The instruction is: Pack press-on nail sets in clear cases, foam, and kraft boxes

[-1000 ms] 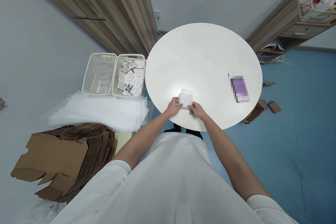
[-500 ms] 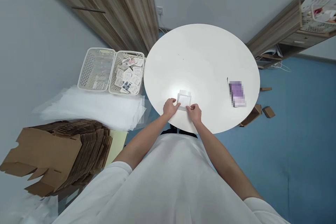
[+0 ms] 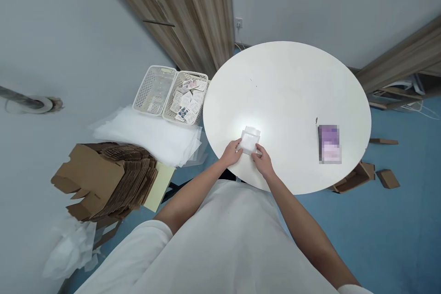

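A small, square, translucent white packet (image 3: pixel 250 140) is at the near side of the round white table (image 3: pixel 292 82), with a narrower flap showing at its far edge. My left hand (image 3: pixel 233 153) grips its left edge, thumb at the near corner and fingers along the side. On the opposite edge, my right hand (image 3: pixel 262 161) holds the near right corner between thumb and fingers. What lies inside the packet cannot be made out.
To the left stand a white basket (image 3: pixel 138 98) of clear plastic pieces and another (image 3: pixel 206 101) with printed cards. Nearer are white translucent sheets (image 3: pixel 148 135) and stacked flat cardboard boxes (image 3: pixel 96 174). A blurred purple item (image 3: pixel 330 140) lies at the table's right; an open carton (image 3: pixel 358 177) is on the floor.
My view has swung left, so everything sits further right in the picture. Both hands stay at the packet's edges, and the packet looks slightly turned, with my left fingers now against its side.
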Action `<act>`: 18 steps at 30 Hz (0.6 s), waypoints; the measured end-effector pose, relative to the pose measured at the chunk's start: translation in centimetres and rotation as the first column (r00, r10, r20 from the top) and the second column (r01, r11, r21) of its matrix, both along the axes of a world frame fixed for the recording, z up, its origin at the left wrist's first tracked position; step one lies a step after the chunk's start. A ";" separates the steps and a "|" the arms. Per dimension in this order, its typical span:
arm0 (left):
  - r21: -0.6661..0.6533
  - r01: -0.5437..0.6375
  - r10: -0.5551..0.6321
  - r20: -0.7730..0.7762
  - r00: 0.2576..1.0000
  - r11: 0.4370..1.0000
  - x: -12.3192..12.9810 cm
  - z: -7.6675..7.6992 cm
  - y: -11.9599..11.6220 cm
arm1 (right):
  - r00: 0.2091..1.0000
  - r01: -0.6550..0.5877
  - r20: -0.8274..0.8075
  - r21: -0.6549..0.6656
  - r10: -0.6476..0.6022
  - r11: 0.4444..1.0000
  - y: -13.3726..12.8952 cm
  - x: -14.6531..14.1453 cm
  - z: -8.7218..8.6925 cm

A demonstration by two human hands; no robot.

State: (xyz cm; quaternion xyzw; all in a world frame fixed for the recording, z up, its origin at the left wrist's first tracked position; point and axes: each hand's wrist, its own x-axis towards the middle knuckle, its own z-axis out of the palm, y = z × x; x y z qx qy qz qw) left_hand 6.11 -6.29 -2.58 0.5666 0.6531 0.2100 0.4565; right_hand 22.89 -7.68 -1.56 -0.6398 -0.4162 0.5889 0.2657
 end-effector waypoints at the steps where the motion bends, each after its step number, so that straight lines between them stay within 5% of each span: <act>1: -0.004 -0.002 0.002 0.009 1.000 1.000 -0.1 0.0 0.1 | 1.000 -0.008 -0.019 -0.018 0.008 1.000 0.4 -0.2 0.1; 7: 0.001 -0.090 0.090 0.048 0.995 0.996 -2.8 -0.3 1.5 | 0.995 -0.042 -0.099 -0.090 0.033 0.995 3.5 -2.9 0.7; 18: 0.020 -0.141 0.141 -0.001 0.990 0.990 -11.8 -0.5 6.8 | 0.997 -0.048 -0.067 -0.069 0.043 0.996 10.2 -13.1 0.9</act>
